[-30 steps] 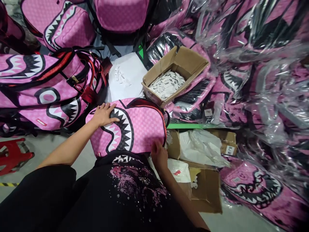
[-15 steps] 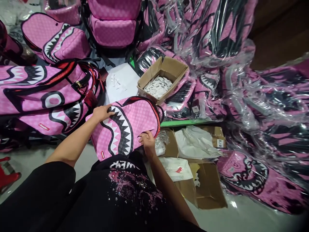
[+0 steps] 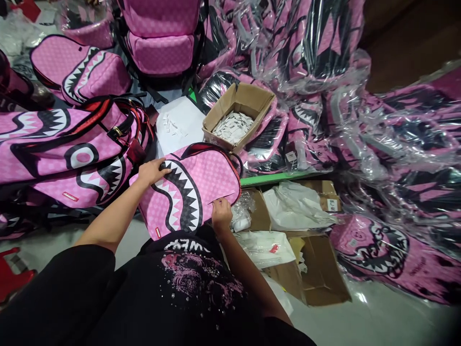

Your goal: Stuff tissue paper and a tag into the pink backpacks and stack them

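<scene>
A: Where is the pink checkered shark-mouth bag point(image 3: 218, 170) lying?

B: It's lying just in front of the person's black shirt point(image 3: 144, 298), with the toothy print facing up and a dark handle loop point(image 3: 240, 164) sticking out at the far right corner.

A: And the left hand point(image 3: 151, 172)?

B: That one is resting on the bag's left end, beside the printed teeth. The thumb is lying over the front and the other fingers are bending; I can't tell whether they're clamping the edge.

A: What is the right hand point(image 3: 221, 212) touching?

B: It's touching the lower right part of the bag. Its thumb and fingertips are sitting close together beside a thin dark line point(image 3: 227, 195), but I can't tell whether they're pinching anything.

A: What's standing around it?

B: Just beyond the bag, a small cardboard box point(image 3: 257, 102) is holding a heap of white slips point(image 3: 234, 129). More slips are lying on a white sheet point(image 3: 190, 115) beside it. A shark-mouth backpack point(image 3: 43, 163) is lying to the left, and plastic-wrapped bags point(image 3: 324, 53) are piling up on the right.
</scene>
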Tool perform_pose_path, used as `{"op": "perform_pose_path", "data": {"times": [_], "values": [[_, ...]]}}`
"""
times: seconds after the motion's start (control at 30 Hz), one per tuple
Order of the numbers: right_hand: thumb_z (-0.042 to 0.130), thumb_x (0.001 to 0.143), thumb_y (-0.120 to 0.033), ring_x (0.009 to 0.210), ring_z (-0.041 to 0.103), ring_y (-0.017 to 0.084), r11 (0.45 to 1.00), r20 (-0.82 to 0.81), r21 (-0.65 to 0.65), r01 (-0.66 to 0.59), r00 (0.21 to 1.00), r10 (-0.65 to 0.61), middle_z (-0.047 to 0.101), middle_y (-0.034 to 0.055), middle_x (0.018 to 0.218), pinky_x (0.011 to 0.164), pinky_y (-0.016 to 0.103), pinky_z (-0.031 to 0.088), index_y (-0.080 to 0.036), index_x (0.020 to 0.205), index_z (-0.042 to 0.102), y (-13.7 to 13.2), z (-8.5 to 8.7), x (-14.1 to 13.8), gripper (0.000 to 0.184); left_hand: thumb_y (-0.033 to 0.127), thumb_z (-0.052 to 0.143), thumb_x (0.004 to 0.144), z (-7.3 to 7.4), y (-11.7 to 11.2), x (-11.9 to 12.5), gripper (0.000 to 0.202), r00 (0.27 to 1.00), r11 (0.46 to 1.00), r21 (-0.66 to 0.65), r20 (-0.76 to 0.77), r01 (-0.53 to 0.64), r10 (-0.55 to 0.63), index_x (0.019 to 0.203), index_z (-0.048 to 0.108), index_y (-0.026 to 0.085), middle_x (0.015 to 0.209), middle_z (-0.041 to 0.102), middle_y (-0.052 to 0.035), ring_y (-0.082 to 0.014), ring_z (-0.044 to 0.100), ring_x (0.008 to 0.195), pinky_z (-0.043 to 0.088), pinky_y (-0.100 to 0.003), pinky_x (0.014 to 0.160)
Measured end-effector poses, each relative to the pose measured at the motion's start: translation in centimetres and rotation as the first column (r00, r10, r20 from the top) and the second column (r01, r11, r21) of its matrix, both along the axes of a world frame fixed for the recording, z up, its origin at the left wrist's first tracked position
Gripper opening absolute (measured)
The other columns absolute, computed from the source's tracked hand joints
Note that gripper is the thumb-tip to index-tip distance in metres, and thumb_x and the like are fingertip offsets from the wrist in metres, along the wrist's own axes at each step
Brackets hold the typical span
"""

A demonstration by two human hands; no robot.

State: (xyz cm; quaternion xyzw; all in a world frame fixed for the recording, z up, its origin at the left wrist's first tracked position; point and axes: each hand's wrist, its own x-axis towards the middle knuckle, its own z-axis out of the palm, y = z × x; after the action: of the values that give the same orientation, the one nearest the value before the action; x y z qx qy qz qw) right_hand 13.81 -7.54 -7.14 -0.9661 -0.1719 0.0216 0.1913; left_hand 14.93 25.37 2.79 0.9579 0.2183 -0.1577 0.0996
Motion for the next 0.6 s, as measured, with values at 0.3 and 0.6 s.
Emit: {"op": "perform_pose_path", "data": {"times": [0.3, 0.6], "values": [[0.035, 0.1, -0.019, 0.065, 0.042, 0.018, 0.95, -0.043, -0.252, -0.183, 0.983, 0.178, 0.056, 0.011, 0.079, 0.058, 0.031, 0.028, -0.015, 0.084, 0.064, -3.6, 2.3, 2.4, 0.033, 0.072, 0.046, 0.088, -0.2, 0.1, -0.4, 0.07, 0.999, 1.0, -0.008, 0.032, 0.016, -0.016, 0.146, 0.05, 0.033, 0.149, 0.055, -0.0034, -0.0319, 0.06, 0.125, 0.049, -0.039, 0.095], [0.04, 0.097, -0.038, 0.09, 0.058, 0.023, 0.928, 0.002, 0.218, 0.302, 0.951, -0.31, 0.063, 0.0149, 0.106, 0.084, 0.035, 0.045, -0.015, 0.111, 0.059, -6.5, 2.2, 2.8, 0.032, 0.072, 0.045, 0.088, -0.3, 0.2, -0.3, 0.072, 0.999, 1.0, -0.009, 0.051, 0.01, -0.009, 0.147, 0.05, 0.031, 0.147, 0.057, -0.0046, -0.0335, 0.059, 0.126, 0.049, -0.042, 0.098]]}}
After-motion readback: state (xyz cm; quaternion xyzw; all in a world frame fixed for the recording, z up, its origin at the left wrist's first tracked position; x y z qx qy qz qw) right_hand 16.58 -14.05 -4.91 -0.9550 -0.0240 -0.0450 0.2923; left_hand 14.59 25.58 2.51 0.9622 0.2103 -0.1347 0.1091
